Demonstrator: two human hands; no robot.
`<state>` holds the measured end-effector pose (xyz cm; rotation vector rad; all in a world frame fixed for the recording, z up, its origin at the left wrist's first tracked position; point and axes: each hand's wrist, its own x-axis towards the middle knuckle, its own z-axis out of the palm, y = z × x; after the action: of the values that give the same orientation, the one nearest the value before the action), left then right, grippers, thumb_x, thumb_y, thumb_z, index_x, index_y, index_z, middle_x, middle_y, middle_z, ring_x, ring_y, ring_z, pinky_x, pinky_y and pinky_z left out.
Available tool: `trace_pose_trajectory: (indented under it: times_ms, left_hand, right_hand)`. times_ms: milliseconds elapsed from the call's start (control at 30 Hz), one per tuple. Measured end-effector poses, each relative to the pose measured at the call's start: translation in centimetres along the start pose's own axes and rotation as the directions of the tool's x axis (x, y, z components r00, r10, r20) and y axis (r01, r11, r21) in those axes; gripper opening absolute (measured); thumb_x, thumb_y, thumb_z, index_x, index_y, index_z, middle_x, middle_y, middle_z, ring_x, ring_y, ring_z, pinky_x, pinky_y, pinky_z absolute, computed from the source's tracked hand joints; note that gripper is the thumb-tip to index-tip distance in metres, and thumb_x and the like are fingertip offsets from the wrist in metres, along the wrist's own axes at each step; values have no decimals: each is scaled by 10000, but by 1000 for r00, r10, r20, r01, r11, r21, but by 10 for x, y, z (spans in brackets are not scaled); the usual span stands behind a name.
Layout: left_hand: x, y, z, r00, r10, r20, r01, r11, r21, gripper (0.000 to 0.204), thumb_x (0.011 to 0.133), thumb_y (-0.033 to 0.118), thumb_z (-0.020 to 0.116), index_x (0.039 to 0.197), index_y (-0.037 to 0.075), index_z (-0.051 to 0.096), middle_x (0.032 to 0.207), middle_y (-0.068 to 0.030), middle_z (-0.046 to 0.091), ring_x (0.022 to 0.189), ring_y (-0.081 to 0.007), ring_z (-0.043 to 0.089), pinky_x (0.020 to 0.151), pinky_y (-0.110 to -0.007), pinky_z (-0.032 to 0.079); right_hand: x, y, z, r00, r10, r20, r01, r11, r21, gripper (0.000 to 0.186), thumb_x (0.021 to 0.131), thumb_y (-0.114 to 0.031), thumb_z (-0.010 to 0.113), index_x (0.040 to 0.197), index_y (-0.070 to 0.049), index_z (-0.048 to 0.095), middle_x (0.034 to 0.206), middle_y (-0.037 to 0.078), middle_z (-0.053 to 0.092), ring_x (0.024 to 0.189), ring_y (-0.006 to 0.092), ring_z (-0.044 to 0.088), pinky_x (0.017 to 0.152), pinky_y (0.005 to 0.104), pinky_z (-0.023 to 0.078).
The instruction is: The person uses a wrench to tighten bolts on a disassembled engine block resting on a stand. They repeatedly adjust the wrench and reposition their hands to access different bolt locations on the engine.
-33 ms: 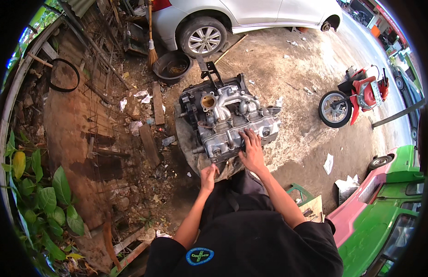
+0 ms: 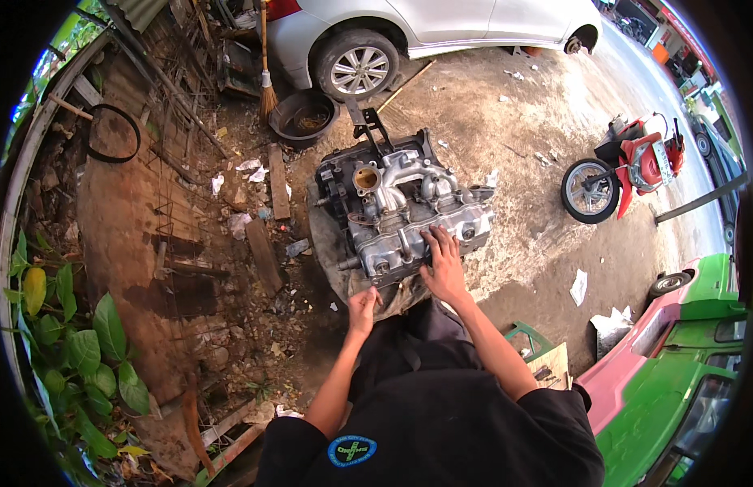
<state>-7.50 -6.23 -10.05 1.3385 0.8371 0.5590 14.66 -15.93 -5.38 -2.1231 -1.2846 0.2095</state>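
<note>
A car engine [image 2: 385,183] with a silver valve cover [image 2: 421,235] sits right in front of me on a pale, dirty sheet. My right hand [image 2: 445,272] lies on the near right part of the valve cover, its fingers stretched over the top. Close to the near left corner of the engine is my left hand [image 2: 362,310], thumb and fingers pinched together at the lower edge. What the pinch holds, if anything, is too small to make out. Silver intake pipes [image 2: 405,174] curve over the engine behind the cover, with a round brass-coloured opening [image 2: 366,178] at their left.
Beyond the engine stand a black basin [image 2: 303,118], a broom [image 2: 267,93] and a silver car [image 2: 441,32]. A red motorcycle [image 2: 628,174] is parked at the right, a green and pink vehicle [image 2: 660,373] at lower right. Wooden planks [image 2: 264,256] and litter lie left; leafy plants [image 2: 84,357] grow at the edge.
My left hand has shifted very slightly up and to the left. My right hand and the engine stay where they were.
</note>
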Motion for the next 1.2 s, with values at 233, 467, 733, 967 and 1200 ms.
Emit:
trace_pose_trajectory:
  times_ms: [233,467,733,967,1200]
  left_hand:
    - [48,96,-46,946,140,292,-322,517,793,502,925,497,682,796,21,771,546,-157,595,553,-346,636,564,-429,479]
    - [79,153,-31,891,3,455,-449,164,878,456,879,515,701,853,73,811,626,-168,677,655,-356,700,647,-441,553]
    - [97,176,-9,825,-119,552,-557,-12,830,466,849,508,717,801,51,793,686,-192,700,722,-370,717,697,-449,562]
    - [90,167,-15,862,-86,499,-494,75,866,466,869,522,701,863,69,810,667,-194,693,714,-370,717,704,-448,566]
    - [62,141,-24,943,12,333,-325,252,911,402,889,485,695,874,101,814,697,-172,711,681,-356,714,654,-443,571]
  right_hand:
    - [7,5,4,1000,3,-9,-3,1000,-6,784,788,-135,691,1515,-127,399,1554,154,381,1530,342,252,1255,551,181]
    - [7,5,3,1000,-2,-2,2,1000,-25,780,788,-137,692,1511,-120,399,1564,144,371,1530,337,250,1258,547,178]
    - [8,4,5,1000,0,-30,0,1000,-5,768,767,-119,666,1494,-112,420,1545,157,390,1510,362,273,1248,550,185]
    - [8,2,4,999,-4,-41,4,1000,1,773,753,-109,661,1490,-111,425,1528,166,398,1498,376,286,1241,555,189]
    - [9,2,4,1000,17,-11,-18,999,-29,776,779,-137,708,1497,-111,412,1550,152,381,1525,343,253,1253,554,175]
